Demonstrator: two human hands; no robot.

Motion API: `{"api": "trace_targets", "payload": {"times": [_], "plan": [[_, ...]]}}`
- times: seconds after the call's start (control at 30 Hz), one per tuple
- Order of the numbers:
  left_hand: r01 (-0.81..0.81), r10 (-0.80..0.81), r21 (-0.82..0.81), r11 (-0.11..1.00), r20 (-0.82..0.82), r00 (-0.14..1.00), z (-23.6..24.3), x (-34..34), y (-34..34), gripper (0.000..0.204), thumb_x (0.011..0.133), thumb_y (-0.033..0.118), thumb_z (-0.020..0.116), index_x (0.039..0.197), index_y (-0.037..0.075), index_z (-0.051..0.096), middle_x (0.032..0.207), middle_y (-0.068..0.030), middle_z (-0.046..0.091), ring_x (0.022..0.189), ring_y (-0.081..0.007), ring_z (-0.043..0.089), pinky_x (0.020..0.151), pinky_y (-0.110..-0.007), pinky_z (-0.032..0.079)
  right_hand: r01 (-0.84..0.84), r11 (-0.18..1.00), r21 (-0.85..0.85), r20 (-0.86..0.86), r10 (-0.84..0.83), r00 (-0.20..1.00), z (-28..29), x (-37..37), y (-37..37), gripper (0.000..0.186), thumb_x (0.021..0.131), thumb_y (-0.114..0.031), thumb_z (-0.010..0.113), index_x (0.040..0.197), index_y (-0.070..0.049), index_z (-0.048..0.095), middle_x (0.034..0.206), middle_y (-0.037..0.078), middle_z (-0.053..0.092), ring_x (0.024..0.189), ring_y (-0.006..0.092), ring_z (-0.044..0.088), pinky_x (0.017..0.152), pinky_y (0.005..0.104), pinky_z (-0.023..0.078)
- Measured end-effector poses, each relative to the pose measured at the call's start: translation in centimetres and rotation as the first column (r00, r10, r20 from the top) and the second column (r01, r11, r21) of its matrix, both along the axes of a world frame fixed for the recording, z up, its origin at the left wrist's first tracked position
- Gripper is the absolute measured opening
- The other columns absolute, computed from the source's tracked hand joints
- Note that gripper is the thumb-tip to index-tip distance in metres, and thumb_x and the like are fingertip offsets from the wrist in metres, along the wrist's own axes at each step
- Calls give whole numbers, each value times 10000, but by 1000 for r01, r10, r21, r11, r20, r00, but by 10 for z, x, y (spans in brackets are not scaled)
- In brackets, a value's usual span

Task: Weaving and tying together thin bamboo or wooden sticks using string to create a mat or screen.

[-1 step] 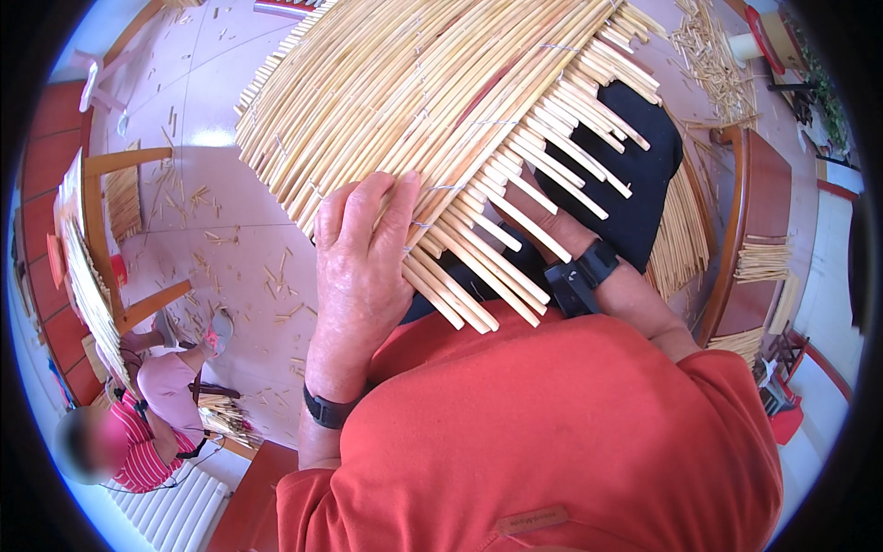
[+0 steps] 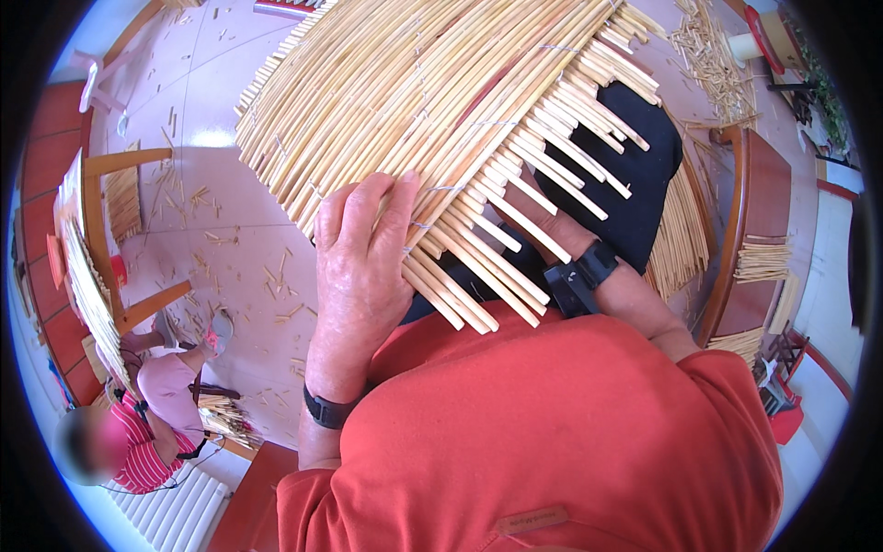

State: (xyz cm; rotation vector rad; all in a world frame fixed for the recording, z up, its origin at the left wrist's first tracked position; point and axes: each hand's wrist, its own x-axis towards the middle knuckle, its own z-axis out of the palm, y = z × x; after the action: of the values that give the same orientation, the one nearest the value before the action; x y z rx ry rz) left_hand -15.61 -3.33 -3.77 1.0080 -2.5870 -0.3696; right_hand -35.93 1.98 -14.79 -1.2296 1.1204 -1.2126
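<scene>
A mat of pale reed stalks point(image 2: 432, 83), stitched across with rows of thin thread, lies tilted over my lap. Cut stalk ends of uneven length stick out along its right side. At the mat's near corner, my left hand point(image 2: 363, 244) grips the edge, its bent fingers on the top face beside the last stalks. My right hand point(image 2: 544, 219) reaches beneath the fringe of stalk ends; its fingers are hidden under the mat. Black straps circle both wrists, and the right one carries a dark device point(image 2: 575, 283).
Reed scraps litter the tiled floor point(image 2: 244, 248). At left, a seated person in a striped shirt point(image 2: 147, 451) is beside another mat point(image 2: 87, 267) and a wooden frame point(image 2: 129, 161). On the right stands a wooden bench point(image 2: 759, 198) with a reed bundle point(image 2: 763, 259); more stalks point(image 2: 685, 221) lie beside my leg.
</scene>
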Motion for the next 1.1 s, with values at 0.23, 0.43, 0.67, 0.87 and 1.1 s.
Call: {"api": "trace_targets", "payload": {"times": [0.23,0.43,0.67,0.87,1.1], "plan": [[0,0,0,1000,-9,1000,1,0,-1,489,746,-61,605,1224,38,640,1166,-92,572,1072,-301,527,953,-405,432,2,999,42,3,-2,1000,13,-2,14,420,962,-253,593,1321,-54,506,1251,110,571,1186,257,526,1006,354,431],[-3,3,18,1000,5,1000,2,-1,-2,490,735,-81,593,1209,34,643,1173,-86,572,1079,-304,529,957,-407,427,11,999,50,5,-11,1000,16,-1,17,430,967,-261,588,1336,-59,496,1265,105,567,1195,253,523,1012,351,428],[-14,14,69,998,4,1000,5,-3,-4,487,728,-99,588,1201,5,640,1178,-87,572,1085,-301,533,958,-407,424,12,999,53,15,-13,1000,20,1,19,442,973,-270,583,1352,-66,484,1283,99,561,1207,248,520,1020,348,426],[-15,15,65,998,-3,1000,5,-4,-3,481,736,-106,584,1202,-3,639,1175,-84,574,1082,-293,534,956,-398,425,21,998,57,23,-22,999,23,-1,23,452,978,-278,578,1366,-71,474,1297,94,557,1216,243,517,1027,345,423],[-12,13,74,997,-10,1000,5,-5,-2,480,731,-105,587,1198,-6,641,1176,-87,574,1086,-295,532,958,-399,427,27,998,62,43,-30,999,25,-1,24,464,984,-288,573,1383,-78,463,1314,89,551,1228,238,514,1034,341,420]]}}
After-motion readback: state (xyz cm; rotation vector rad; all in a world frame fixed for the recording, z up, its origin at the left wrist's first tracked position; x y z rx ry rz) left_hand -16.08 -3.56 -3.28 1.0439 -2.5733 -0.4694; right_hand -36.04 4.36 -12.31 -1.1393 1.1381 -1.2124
